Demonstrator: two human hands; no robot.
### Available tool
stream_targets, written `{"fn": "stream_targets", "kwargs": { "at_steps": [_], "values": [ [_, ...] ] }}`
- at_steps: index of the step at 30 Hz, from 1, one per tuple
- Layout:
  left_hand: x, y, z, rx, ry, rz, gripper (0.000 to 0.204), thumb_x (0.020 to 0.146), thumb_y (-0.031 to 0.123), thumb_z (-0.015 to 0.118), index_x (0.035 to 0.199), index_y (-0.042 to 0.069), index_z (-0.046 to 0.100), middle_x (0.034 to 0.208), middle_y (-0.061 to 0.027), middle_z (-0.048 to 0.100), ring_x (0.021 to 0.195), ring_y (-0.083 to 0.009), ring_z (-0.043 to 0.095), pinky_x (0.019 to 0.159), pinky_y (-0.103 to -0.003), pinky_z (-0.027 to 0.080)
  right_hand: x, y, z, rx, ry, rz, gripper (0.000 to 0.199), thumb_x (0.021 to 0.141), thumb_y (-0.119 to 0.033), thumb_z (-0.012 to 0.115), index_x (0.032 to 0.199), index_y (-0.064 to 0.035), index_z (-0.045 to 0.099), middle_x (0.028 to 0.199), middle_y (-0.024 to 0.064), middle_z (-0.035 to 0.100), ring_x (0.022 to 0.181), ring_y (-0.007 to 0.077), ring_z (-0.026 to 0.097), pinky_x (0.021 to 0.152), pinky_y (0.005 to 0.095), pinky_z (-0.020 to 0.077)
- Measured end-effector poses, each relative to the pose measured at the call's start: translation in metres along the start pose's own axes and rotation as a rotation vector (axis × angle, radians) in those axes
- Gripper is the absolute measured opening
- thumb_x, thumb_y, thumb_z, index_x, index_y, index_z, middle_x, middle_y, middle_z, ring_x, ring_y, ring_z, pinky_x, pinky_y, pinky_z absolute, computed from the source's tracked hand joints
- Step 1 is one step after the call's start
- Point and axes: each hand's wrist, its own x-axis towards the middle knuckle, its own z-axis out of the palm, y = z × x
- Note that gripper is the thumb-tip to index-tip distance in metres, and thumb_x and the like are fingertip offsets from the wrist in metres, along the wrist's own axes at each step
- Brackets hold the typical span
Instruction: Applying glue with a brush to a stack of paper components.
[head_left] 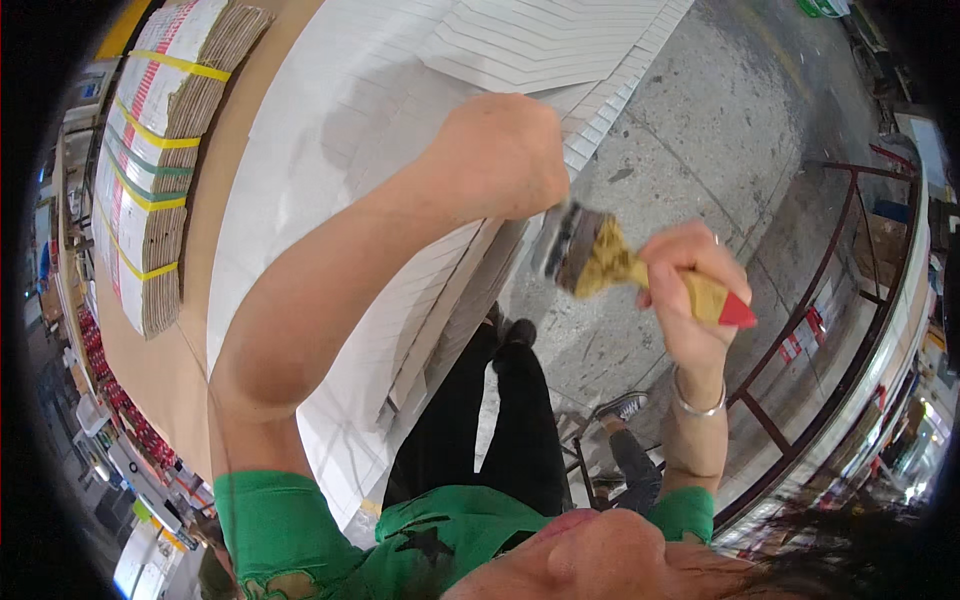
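My right hand [690, 280] grips a wide paintbrush [608, 258] by its yellow handle with a red end. The dark bristles point left, toward my left hand [505, 155], and look smeared. My left hand is closed in a fist just beyond the bristles, its fingers turned from view. Whatever it may hold is hidden, and I cannot tell whether the bristles touch it. Under my left arm lie fanned-out white sheets [300, 190], their edges overlapping in steps. A further layer of stepped sheets [550, 45] lies at the far side.
Strapped bundles of cardboard [150, 170] stand on the brown board [225, 150] at left. A dark red metal frame [835, 250] runs along the right, over the concrete floor [690, 120]. Another person's leg and sneaker [622, 406] show below my right hand.
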Motion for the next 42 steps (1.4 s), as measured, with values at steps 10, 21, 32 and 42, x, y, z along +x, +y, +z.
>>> {"fn": "stream_targets", "kwargs": {
  "at_steps": [10,21,32,42],
  "values": [
    [-0.09,0.003,0.088,0.495,0.162,-0.137,0.086,0.071,0.057,0.062,0.112,-0.017,0.042,0.113,-0.0363,0.048,0.099,-0.0436,0.053,0.071,-0.046,0.048,-0.065,0.011,-0.041,0.204,0.192,-0.082,0.015,0.086,-0.009,0.049,0.077,0.0034,0.051,0.081,0.0163,0.054,0.046,0.0135,0.049,0.041,0.0225,0.0404],
    [-0.144,-0.003,0.068,0.217,-0.083,-0.357,0.089,0.071,0.034,0.067,0.126,-0.02,0.024,0.111,-0.0467,0.039,0.11,-0.0537,0.042,0.092,-0.049,0.04,-0.069,0.006,-0.018,0.291,0.165,-0.036,0.011,0.087,-0.005,0.049,0.078,0.0025,0.053,0.083,0.013,0.055,0.049,0.0122,0.051,0.043,0.0233,0.0413],
    [-0.144,-0.019,0.035,-0.027,-0.153,-0.257,0.044,0.071,0.01,0.049,0.104,-0.016,0.037,0.088,-0.0391,0.05,0.084,-0.049,0.053,0.075,-0.048,0.045,-0.021,0.006,0.017,0.224,0.231,-0.112,0.01,0.086,-0.003,0.052,0.079,0.0033,0.055,0.081,0.0098,0.056,0.051,0.0114,0.053,0.045,0.023,0.0423],
    [-0.141,-0.025,0.031,-0.033,-0.205,-0.218,0.034,0.071,0.007,0.047,0.096,-0.015,0.041,0.083,-0.0348,0.054,0.081,-0.0463,0.055,0.076,-0.047,0.045,-0.025,-0.001,0.028,0.196,0.185,-0.052,0.006,0.082,0.0,0.056,0.076,0.0004,0.055,0.074,0.0058,0.056,0.05,0.008,0.052,0.044,0.0204,0.0404]
  ]
}}
